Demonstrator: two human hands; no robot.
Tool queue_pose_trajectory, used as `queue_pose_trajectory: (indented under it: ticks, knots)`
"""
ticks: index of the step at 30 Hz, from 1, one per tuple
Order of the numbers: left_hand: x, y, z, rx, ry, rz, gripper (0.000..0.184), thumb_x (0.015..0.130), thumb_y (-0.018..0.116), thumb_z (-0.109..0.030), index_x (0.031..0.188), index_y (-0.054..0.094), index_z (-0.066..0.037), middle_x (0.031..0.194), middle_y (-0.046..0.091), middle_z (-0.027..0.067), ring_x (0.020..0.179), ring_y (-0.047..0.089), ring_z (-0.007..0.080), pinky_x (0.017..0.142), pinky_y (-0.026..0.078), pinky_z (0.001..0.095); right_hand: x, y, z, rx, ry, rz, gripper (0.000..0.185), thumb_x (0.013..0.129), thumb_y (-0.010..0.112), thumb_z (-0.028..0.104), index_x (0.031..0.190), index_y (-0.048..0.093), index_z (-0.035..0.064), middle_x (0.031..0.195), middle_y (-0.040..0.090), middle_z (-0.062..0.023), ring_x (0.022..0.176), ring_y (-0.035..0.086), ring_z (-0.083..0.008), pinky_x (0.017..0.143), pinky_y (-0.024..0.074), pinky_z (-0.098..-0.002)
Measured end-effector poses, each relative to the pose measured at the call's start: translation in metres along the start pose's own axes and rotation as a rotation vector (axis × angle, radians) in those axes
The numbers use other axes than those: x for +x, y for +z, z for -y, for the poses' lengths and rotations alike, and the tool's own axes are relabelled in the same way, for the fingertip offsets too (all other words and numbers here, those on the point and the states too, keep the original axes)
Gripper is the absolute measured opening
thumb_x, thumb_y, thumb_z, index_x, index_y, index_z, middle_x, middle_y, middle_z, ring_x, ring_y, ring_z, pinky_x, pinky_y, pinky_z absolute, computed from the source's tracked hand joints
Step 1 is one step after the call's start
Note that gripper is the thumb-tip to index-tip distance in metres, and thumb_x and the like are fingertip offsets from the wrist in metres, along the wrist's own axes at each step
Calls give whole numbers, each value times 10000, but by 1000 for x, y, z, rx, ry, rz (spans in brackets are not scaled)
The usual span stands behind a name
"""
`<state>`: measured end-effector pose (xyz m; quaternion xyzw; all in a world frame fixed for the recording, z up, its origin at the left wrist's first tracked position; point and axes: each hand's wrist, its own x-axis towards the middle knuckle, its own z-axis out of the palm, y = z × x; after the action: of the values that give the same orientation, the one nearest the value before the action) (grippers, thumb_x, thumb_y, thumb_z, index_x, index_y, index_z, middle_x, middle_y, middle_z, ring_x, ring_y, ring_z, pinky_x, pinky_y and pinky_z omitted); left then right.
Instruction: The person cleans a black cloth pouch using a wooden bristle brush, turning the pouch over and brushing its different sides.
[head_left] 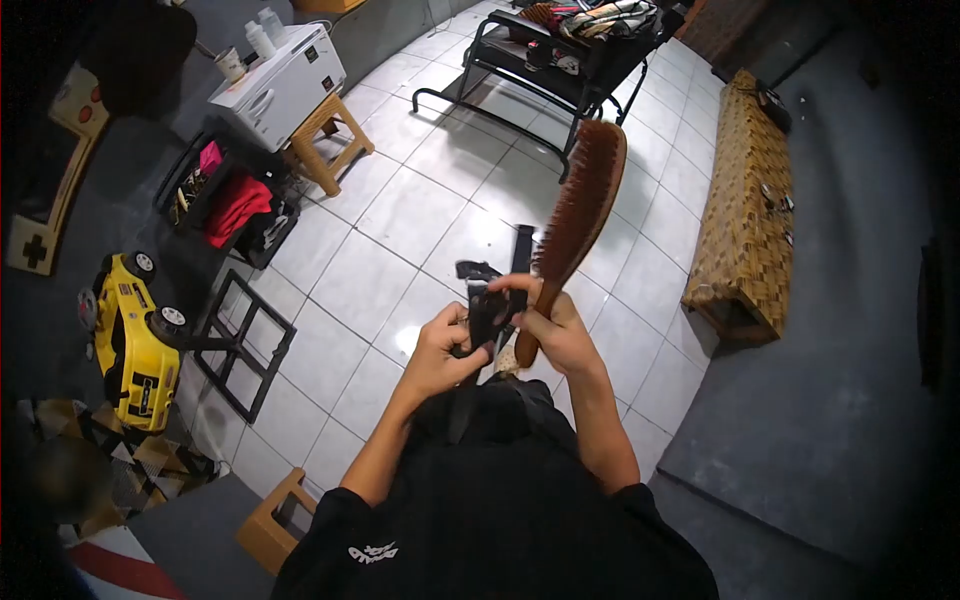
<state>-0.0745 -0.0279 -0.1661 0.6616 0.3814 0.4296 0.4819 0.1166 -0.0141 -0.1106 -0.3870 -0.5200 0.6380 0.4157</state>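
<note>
My right hand [562, 335] is closed round the wooden handle of a long brush [590, 205]. The brush points up and away from me, its reddish-brown bristles facing left. A dark object [486, 312] with a pale or shiny patch is in my left hand [437, 352], whose fingers are closed on it. Fingers of my right hand reach over and touch this object too. Black strap-like parts stick out beyond it, and I cannot make out its exact kind.
A black metal-framed chair [520, 60] holding cloths stands ahead. On the left are a white box-shaped appliance [282, 88], a wooden stool [335, 145], a yellow toy car [135, 340] and a black frame [245, 345]. A woven cabinet [745, 200] stands right. Another stool [268, 528] is near-left.
</note>
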Motion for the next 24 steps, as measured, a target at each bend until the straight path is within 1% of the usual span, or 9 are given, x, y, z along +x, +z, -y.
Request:
queue_pose_trajectory:
  ticks: [4,6,8,12,14,18,20,21,24]
  knots:
    - [6,-7,-15,-272,-100,-28,321,712,617,36,545,350,-27,846,537,80,715,477,117,629,386,235,-2,-13,-31,-227,-1,-142,375,789,421,-38,1155,497,-6,970,558,-43,873,508,-97,762,411,-236]
    - [6,-11,-22,-536,-173,-21,308,737,599,48,561,361,-38,1051,613,159,877,549,122,686,419,231,-8,-19,-54,-313,57,-39,365,825,410,-17,1185,465,-11,939,535,-14,859,470,-77,732,388,-210]
    - [8,-17,-34,-512,-373,-41,318,759,596,42,567,362,-56,926,645,151,835,572,121,610,430,221,-21,-17,-66,-274,135,55,373,836,407,-15,1206,446,-8,970,527,-12,894,468,-85,768,386,-222]
    - [6,-15,-24,-575,-367,-222,328,780,585,41,586,352,-82,810,624,121,801,594,126,530,424,206,-32,-8,-65,-108,173,48,437,833,551,104,1234,431,-20,1088,517,-74,978,468,-141,884,375,-278]
    - [10,-13,-26,-616,-357,-313,334,783,578,48,598,338,-95,770,579,89,825,600,134,517,427,210,-39,-1,-68,-121,56,9,366,838,593,128,1157,489,-17,980,530,-39,891,467,-105,797,393,-251]
    - [3,-20,-4,-258,-364,-324,223,759,578,21,644,401,-51,767,550,64,693,547,102,540,425,218,-46,7,-48,-281,243,-50,256,827,634,138,1014,562,-22,772,542,-1,722,472,-75,639,409,-239]
    - [-6,-27,17,37,-386,-316,154,749,581,-3,684,442,-24,767,543,51,647,509,94,556,423,222,-48,8,-71,-293,142,-201,205,835,625,150,932,569,-21,685,496,24,643,432,-66,566,378,-239]
    - [-3,-33,-4,94,-650,-202,108,754,571,-36,799,478,-3,777,537,40,647,486,92,569,418,229,-46,10,-75,-298,90,-276,191,840,621,157,891,573,-20,642,474,36,603,412,-61,530,362,-240]
    - [-8,-33,9,-85,-507,-273,189,774,533,-42,956,503,-1,788,554,54,664,508,95,575,436,235,-40,3,-76,-369,127,-442,245,827,623,209,945,583,-2,634,509,-33,602,447,-96,564,403,-278]
